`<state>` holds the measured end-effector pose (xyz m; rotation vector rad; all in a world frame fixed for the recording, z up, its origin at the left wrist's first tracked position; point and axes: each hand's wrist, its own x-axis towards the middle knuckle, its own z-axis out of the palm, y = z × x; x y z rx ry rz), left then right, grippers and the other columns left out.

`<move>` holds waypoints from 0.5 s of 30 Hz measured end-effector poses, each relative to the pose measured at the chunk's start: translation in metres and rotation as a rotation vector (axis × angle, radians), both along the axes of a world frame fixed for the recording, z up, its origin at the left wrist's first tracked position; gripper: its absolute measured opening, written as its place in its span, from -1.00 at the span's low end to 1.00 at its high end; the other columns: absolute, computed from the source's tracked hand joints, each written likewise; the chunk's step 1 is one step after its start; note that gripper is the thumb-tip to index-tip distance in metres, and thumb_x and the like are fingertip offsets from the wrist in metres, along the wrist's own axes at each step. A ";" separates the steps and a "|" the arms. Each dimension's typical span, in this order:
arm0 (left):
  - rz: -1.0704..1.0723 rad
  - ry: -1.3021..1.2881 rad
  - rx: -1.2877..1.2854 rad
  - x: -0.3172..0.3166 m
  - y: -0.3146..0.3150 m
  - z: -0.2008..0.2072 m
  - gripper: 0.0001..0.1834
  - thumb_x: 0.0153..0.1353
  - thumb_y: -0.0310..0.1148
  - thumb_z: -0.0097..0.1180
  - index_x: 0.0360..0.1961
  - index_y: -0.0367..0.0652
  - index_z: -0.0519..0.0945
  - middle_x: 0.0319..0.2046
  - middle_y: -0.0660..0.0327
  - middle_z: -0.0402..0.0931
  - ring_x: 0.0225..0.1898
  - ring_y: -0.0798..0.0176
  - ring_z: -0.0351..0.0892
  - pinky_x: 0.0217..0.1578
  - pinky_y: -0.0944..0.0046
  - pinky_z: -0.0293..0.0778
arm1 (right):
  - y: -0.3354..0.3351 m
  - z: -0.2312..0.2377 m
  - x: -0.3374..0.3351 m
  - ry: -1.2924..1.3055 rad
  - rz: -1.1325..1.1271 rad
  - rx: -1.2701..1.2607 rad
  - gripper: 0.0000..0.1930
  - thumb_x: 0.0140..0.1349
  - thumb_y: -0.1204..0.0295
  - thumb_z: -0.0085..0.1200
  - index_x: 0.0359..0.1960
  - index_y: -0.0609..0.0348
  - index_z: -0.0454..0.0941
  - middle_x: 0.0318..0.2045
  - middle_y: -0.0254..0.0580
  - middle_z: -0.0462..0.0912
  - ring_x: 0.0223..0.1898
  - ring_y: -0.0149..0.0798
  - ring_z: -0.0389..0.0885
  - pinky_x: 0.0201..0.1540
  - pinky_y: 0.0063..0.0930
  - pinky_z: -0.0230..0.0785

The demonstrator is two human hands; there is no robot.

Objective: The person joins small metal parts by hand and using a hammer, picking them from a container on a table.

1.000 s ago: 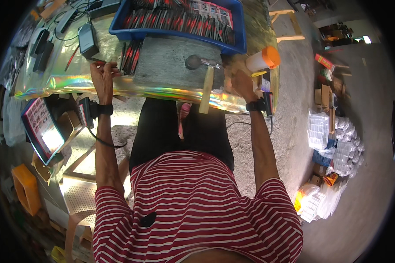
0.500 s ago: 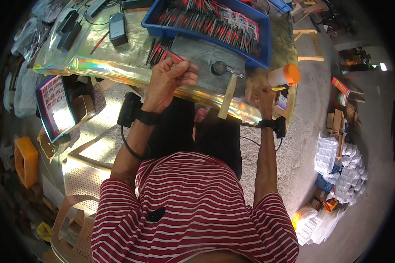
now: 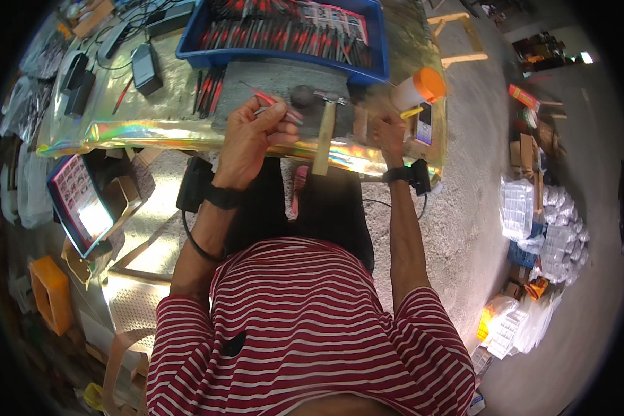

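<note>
My left hand [image 3: 255, 132] is closed around a slim red tool with a thin pointed tip [image 3: 262, 96], above the near part of a dark grey slab [image 3: 246, 76]. On the slab, a hammer [image 3: 324, 139] lies with its wooden handle toward me, beside a round dark lump [image 3: 301, 96]. My right hand [image 3: 389, 132] rests at the table's near right, fingers curled; what they hold, if anything, is too small to make out. Just past it are a yellow strip [image 3: 411, 112] and a jar with an orange lid [image 3: 428, 84]. Several red-and-black tools [image 3: 208, 90] lie left of the slab.
Behind the slab, a blue tray [image 3: 284, 57] holds rows of red-and-black tools. Dark adapter-like boxes [image 3: 145, 69] and cables sit at the table's left. A small purple-and-white box [image 3: 424, 125] lies near the right edge. A plastic chair [image 3: 128, 305] stands at lower left.
The whole view has shifted, so the table's things sit further left. The red tool's pointed tip now shows more plainly above my left hand. My right hand stays near the jar, fingers curled.
</note>
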<state>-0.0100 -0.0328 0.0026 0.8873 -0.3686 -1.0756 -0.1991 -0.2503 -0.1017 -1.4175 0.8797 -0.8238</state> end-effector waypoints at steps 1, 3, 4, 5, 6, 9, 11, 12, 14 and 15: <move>-0.012 0.003 -0.005 -0.001 0.000 -0.001 -0.87 0.11 -0.38 -0.04 -0.38 -0.22 0.42 -0.46 0.11 0.48 -0.52 0.40 0.50 -0.47 0.45 0.51 | 0.001 0.001 0.001 -0.014 -0.023 0.023 -0.94 -0.13 0.62 -0.06 -0.66 0.19 0.37 -0.76 -0.43 0.33 -0.78 -0.58 0.24 -0.77 -0.74 0.06; -0.012 -0.022 0.008 -0.003 0.000 -0.002 -0.88 0.11 -0.40 -0.04 -0.38 -0.24 0.42 -0.46 0.09 0.48 -0.53 0.39 0.50 -0.48 0.44 0.52 | 0.002 0.000 0.002 -0.054 -0.028 0.024 -0.91 -0.13 0.61 -0.05 -0.70 0.18 0.34 -0.79 -0.42 0.31 -0.80 -0.59 0.23 -0.79 -0.75 0.05; -0.013 -0.005 0.008 -0.004 -0.002 -0.001 -0.89 0.10 -0.42 -0.05 -0.38 -0.25 0.42 -0.46 0.08 0.47 -0.53 0.38 0.50 -0.48 0.44 0.52 | 0.003 0.000 0.002 -0.046 -0.047 0.007 -0.91 -0.13 0.60 -0.05 -0.70 0.18 0.34 -0.78 -0.42 0.32 -0.80 -0.59 0.23 -0.79 -0.75 0.05; -0.019 -0.005 0.007 -0.005 -0.003 -0.002 -0.89 0.10 -0.42 -0.05 -0.38 -0.25 0.42 -0.46 0.08 0.47 -0.53 0.38 0.50 -0.48 0.44 0.52 | 0.004 0.001 0.001 -0.038 -0.065 -0.010 -0.91 -0.14 0.60 -0.05 -0.69 0.18 0.34 -0.76 -0.43 0.32 -0.79 -0.59 0.24 -0.79 -0.75 0.05; -0.024 -0.011 0.004 -0.007 -0.004 -0.001 -0.89 0.10 -0.42 -0.05 -0.38 -0.25 0.41 -0.46 0.08 0.47 -0.53 0.38 0.51 -0.48 0.44 0.52 | 0.004 0.001 0.000 -0.041 -0.069 -0.009 -0.91 -0.14 0.60 -0.05 -0.69 0.18 0.34 -0.76 -0.43 0.32 -0.79 -0.59 0.24 -0.79 -0.75 0.05; -0.031 -0.011 0.006 -0.009 -0.005 0.000 -0.91 0.10 -0.46 -0.06 -0.39 -0.25 0.41 -0.47 0.08 0.48 -0.53 0.37 0.51 -0.49 0.44 0.52 | 0.005 0.001 0.000 -0.052 -0.064 -0.031 -0.93 -0.14 0.59 -0.04 -0.68 0.18 0.35 -0.75 -0.43 0.33 -0.79 -0.59 0.23 -0.78 -0.76 0.06; -0.033 -0.002 0.011 -0.010 -0.006 0.000 -0.93 0.10 -0.49 -0.08 -0.39 -0.26 0.40 -0.47 0.09 0.48 -0.53 0.36 0.51 -0.50 0.43 0.51 | 0.006 0.001 0.001 -0.047 -0.085 0.004 -0.94 -0.15 0.59 -0.03 -0.65 0.19 0.36 -0.73 -0.43 0.33 -0.78 -0.58 0.23 -0.78 -0.75 0.08; -0.037 -0.005 -0.001 -0.011 -0.006 0.000 -0.93 0.10 -0.49 -0.08 -0.39 -0.26 0.40 -0.47 0.08 0.48 -0.52 0.36 0.51 -0.50 0.43 0.52 | 0.006 0.002 0.002 -0.047 -0.085 0.004 -0.94 -0.15 0.59 -0.03 -0.65 0.19 0.36 -0.73 -0.43 0.33 -0.78 -0.58 0.23 -0.78 -0.75 0.08; -0.041 -0.007 -0.013 -0.012 -0.007 -0.001 -0.92 0.10 -0.49 -0.07 -0.38 -0.26 0.39 -0.47 0.08 0.48 -0.52 0.36 0.51 -0.49 0.42 0.52 | 0.008 0.002 0.003 -0.056 -0.081 -0.012 -0.95 -0.15 0.60 -0.04 -0.62 0.21 0.36 -0.72 -0.41 0.33 -0.77 -0.57 0.24 -0.77 -0.74 0.09; -0.045 -0.010 -0.015 -0.013 -0.007 -0.001 -0.92 0.10 -0.49 -0.07 -0.38 -0.27 0.39 -0.46 0.08 0.48 -0.53 0.36 0.51 -0.49 0.42 0.52 | 0.007 0.002 0.002 -0.056 -0.082 -0.012 -0.95 -0.15 0.60 -0.04 -0.62 0.21 0.36 -0.72 -0.41 0.33 -0.77 -0.57 0.24 -0.77 -0.74 0.09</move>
